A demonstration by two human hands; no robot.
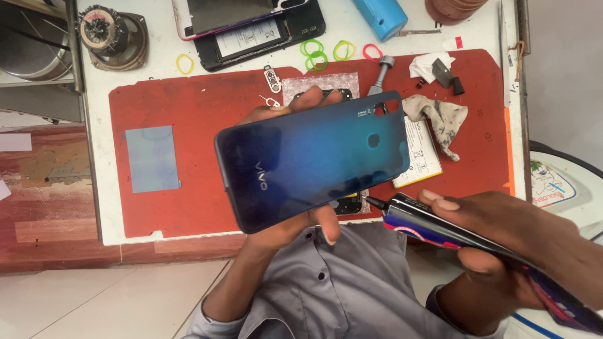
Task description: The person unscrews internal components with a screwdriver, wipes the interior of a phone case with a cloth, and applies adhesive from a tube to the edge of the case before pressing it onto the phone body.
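Adhesive application to phone back cover: hold and nozzle control

Left hand (295,216) cradles a glossy blue-to-teal gradient plastic phone back cover (312,160) from beneath, outer face up, fingers curled over the far long edge and thumb hooked over the near edge. The cover is held in the air above the red rubber work mat (188,157), tilted slightly, camera cut-outs toward the right. Right hand (502,242) is closed around a soft glue tube with a black tapered nozzle (402,210), forefinger laid along the top; the nozzle tip sits just beside the cover's lower right corner, and contact cannot be confirmed.

Judgement: the glossy face is uppermost, so any bead belongs on the hidden inner rim; the cover likely needs turning. Recommended: steady the cover, squeeze lightly, run a thin line, keep clear of the camera openings.

A white flat battery (419,157) and a soiled grey rag (443,119) lie on the mat behind, near enough to catch drips.
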